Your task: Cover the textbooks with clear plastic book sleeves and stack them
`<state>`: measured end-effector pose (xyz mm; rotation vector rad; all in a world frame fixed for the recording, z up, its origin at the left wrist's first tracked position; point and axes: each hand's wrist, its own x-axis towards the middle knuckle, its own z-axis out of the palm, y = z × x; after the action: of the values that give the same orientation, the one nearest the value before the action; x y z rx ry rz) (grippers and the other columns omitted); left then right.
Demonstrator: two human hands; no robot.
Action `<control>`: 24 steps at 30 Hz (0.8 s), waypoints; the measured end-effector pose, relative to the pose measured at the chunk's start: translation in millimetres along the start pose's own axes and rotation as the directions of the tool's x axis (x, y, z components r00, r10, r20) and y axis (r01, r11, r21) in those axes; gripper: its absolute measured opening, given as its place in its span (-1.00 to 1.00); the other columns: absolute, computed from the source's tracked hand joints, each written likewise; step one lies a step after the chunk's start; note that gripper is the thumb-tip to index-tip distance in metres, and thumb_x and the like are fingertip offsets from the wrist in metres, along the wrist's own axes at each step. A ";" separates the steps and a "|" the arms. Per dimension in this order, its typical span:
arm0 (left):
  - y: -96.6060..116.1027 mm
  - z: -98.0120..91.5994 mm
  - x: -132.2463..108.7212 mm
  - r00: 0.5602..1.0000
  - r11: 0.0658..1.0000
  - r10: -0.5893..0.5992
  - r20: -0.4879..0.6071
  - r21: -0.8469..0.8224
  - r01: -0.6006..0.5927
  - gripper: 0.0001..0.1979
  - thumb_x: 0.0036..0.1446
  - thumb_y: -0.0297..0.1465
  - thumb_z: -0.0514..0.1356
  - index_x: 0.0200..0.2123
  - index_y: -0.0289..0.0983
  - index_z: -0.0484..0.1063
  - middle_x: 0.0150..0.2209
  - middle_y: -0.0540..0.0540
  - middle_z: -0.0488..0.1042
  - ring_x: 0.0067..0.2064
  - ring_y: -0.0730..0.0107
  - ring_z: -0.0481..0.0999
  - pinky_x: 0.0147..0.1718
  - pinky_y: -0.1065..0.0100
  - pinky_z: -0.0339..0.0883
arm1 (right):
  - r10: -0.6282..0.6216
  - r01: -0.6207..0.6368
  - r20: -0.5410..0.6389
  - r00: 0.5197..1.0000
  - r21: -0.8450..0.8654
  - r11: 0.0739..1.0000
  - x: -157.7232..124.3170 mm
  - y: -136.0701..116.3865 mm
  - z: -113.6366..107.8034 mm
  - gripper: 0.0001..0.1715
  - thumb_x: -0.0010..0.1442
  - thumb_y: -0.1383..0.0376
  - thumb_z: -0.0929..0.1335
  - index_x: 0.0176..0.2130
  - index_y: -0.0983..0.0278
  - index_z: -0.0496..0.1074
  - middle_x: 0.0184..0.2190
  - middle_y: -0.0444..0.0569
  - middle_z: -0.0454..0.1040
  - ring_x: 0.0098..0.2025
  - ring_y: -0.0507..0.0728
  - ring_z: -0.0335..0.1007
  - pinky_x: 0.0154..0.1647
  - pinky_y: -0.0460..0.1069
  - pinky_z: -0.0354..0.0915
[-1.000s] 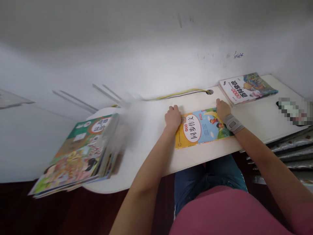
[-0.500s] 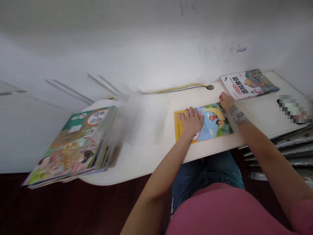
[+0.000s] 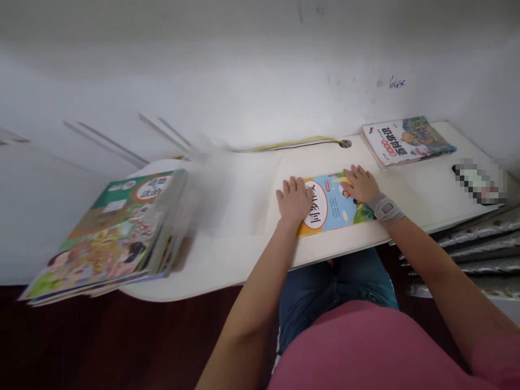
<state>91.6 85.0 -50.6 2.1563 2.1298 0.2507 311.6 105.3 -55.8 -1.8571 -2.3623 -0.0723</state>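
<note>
A closed book with a yellow and light-blue illustrated cover lies flat on the white table in front of me. My left hand rests on its yellow left end, fingers spread. My right hand lies over the picture at its upper right, fingers outstretched; a clear band with a square piece circles that wrist. Both palms cover parts of the cover.
A stack of books at the left overhangs the table's edge. Another book stack lies at the back right, near a phone partly blurred out. A yellow cable runs along the wall into a hole.
My right hand has uncurled at the book's upper corner and now lies flat on the cover. My left hand has slid left to the book's yellow end, baring the title oval.
</note>
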 end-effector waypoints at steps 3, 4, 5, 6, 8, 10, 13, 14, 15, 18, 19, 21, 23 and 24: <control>8.1 -0.3 -4.4 0.995 0.999 0.014 -0.100 0.052 -0.009 -0.36 0.29 -0.20 -0.22 0.29 -0.50 0.06 0.32 -0.40 0.03 0.36 -0.14 -0.09 0.24 -0.20 -0.22 | 0.066 -0.066 -0.010 0.998 -0.026 0.997 -0.8 8.9 -0.6 -0.31 0.32 0.02 0.10 0.29 0.30 0.12 0.32 0.22 0.06 0.31 0.40 0.00 0.20 0.25 0.02; 14.1 0.0 -5.7 0.989 0.996 0.067 -0.130 0.069 -0.058 -0.37 0.29 -0.21 -0.23 0.29 -0.47 0.08 0.32 -0.39 0.04 0.36 -0.13 -0.11 0.24 -0.20 -0.26 | 0.070 -0.070 -0.008 0.998 -0.030 0.997 -1.5 8.2 -1.3 -0.31 0.32 0.02 0.10 0.29 0.29 0.12 0.32 0.22 0.06 0.30 0.41 0.00 0.20 0.26 0.02; 20.9 0.7 -6.7 0.982 0.990 0.129 -0.137 0.078 -0.120 -0.39 0.30 -0.20 -0.24 0.29 -0.40 0.09 0.33 -0.35 0.05 0.37 -0.11 -0.12 0.24 -0.20 -0.27 | 0.069 -0.069 -0.004 0.998 -0.032 0.997 -2.2 6.4 -2.6 -0.32 0.32 0.02 0.10 0.29 0.29 0.12 0.32 0.22 0.06 0.30 0.42 0.00 0.19 0.28 0.02; 28.1 1.7 -7.3 0.975 0.981 0.188 -0.121 0.077 -0.180 -0.40 0.30 -0.18 -0.25 0.30 -0.33 0.10 0.33 -0.30 0.05 0.36 -0.12 -0.11 0.23 -0.22 -0.25 | 0.068 -0.068 -0.001 0.998 -0.033 0.997 -2.9 3.8 -4.6 -0.32 0.32 0.02 0.10 0.29 0.28 0.13 0.32 0.21 0.08 0.30 0.43 -0.01 0.19 0.31 0.01; 40.5 4.2 -7.3 0.965 0.965 0.257 -0.050 0.057 -0.255 -0.40 0.30 -0.13 -0.27 0.31 -0.21 0.08 0.34 -0.22 0.05 0.35 -0.18 -0.08 0.20 -0.25 -0.18 | 0.072 -0.072 -0.008 0.997 -0.042 0.997 -3.2 -4.1 -10.7 -0.33 0.31 0.04 0.11 0.27 0.31 0.17 0.30 0.23 0.10 0.31 0.46 -0.05 0.21 0.37 -0.06; 47.2 6.4 -6.3 0.963 0.962 0.269 0.002 0.050 -0.269 -0.38 0.29 -0.10 -0.28 0.32 -0.19 0.04 0.35 -0.21 0.03 0.34 -0.24 -0.07 0.18 -0.27 -0.15 | 0.037 -0.038 -0.036 0.999 -0.039 0.999 -1.5 -16.3 -17.6 -0.35 0.32 0.07 0.13 0.23 0.38 0.23 0.30 0.28 0.09 0.33 0.46 -0.09 0.24 0.40 -0.14; 47.0 8.0 -4.8 0.963 0.961 0.268 0.037 0.068 -0.270 -0.39 0.29 -0.15 -0.25 0.35 -0.20 -0.07 0.37 -0.19 -0.04 0.35 -0.23 -0.12 0.20 -0.26 -0.19 | -0.136 0.139 -0.049 0.989 0.070 0.988 4.3 -41.1 -22.4 -0.38 0.35 0.13 0.08 0.22 0.43 0.22 0.31 0.26 0.06 0.35 0.36 -0.09 0.28 0.32 -0.15; 45.6 8.2 -4.5 0.961 0.959 0.270 0.054 0.071 -0.274 -0.39 0.28 -0.17 -0.23 0.36 -0.21 -0.11 0.38 -0.17 -0.06 0.36 -0.21 -0.14 0.20 -0.25 -0.21 | -0.190 0.194 -0.040 0.981 0.113 0.975 6.5 -49.0 -21.5 -0.39 0.36 0.14 0.05 0.23 0.41 0.21 0.31 0.21 0.09 0.34 0.31 -0.06 0.29 0.27 -0.11; 44.1 8.4 -4.3 0.959 0.958 0.273 0.073 0.074 -0.278 -0.38 0.28 -0.19 -0.21 0.36 -0.22 -0.15 0.38 -0.16 -0.07 0.36 -0.20 -0.15 0.21 -0.24 -0.21 | -0.228 0.230 -0.027 0.973 0.147 0.962 8.6 -55.8 -19.4 -0.39 0.37 0.15 0.03 0.23 0.39 0.21 0.30 0.15 0.13 0.34 0.26 -0.03 0.30 0.22 -0.07; 41.4 9.6 -4.1 0.955 0.955 0.280 0.096 0.076 -0.287 -0.36 0.26 -0.23 -0.19 0.37 -0.27 -0.19 0.38 -0.19 -0.06 0.36 -0.19 -0.17 0.22 -0.23 -0.22 | -0.257 0.255 -0.014 0.966 0.203 0.946 12.9 -65.7 -9.6 -0.38 0.38 0.14 0.01 0.23 0.38 0.22 0.28 0.08 0.18 0.33 0.21 0.00 0.29 0.14 -0.01; 41.1 10.1 -4.1 0.956 0.955 0.278 0.094 0.077 -0.286 -0.36 0.26 -0.24 -0.18 0.37 -0.29 -0.18 0.37 -0.20 -0.05 0.36 -0.19 -0.17 0.22 -0.23 -0.22 | -0.262 0.259 -0.019 0.965 0.219 0.941 13.7 -65.7 -6.3 -0.38 0.38 0.13 0.01 0.23 0.39 0.22 0.28 0.09 0.18 0.33 0.21 0.00 0.30 0.14 -0.02; 40.5 10.2 -3.8 0.957 0.957 0.274 0.089 0.074 -0.281 -0.36 0.26 -0.25 -0.18 0.36 -0.31 -0.15 0.37 -0.22 -0.03 0.36 -0.19 -0.17 0.23 -0.22 -0.22 | -0.275 0.276 -0.038 0.961 0.240 0.931 14.4 -62.6 -1.2 -0.36 0.38 0.12 0.03 0.23 0.42 0.21 0.28 0.12 0.18 0.33 0.23 0.00 0.30 0.14 -0.03; 38.6 8.7 -3.3 0.957 0.957 0.276 0.085 0.070 -0.282 -0.36 0.25 -0.25 -0.16 0.36 -0.31 -0.11 0.36 -0.22 0.00 0.36 -0.19 -0.16 0.23 -0.20 -0.20 | -0.293 0.299 -0.060 0.954 0.238 0.924 14.4 -57.6 1.5 -0.36 0.37 0.12 0.03 0.24 0.42 0.20 0.27 0.13 0.20 0.32 0.22 0.03 0.30 0.14 -0.02; 36.9 7.4 -3.0 0.955 0.955 0.283 0.086 0.067 -0.289 -0.37 0.25 -0.24 -0.15 0.35 -0.30 -0.08 0.36 -0.21 0.01 0.36 -0.18 -0.13 0.23 -0.19 -0.18 | -0.304 0.312 -0.069 0.950 0.233 0.921 14.2 -54.9 2.0 -0.36 0.37 0.11 0.04 0.24 0.42 0.19 0.26 0.13 0.21 0.31 0.22 0.05 0.30 0.13 -0.01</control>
<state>129.2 81.7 -51.1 2.4760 1.8113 0.1046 254.9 106.1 -53.3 -1.3568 -2.4909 0.1474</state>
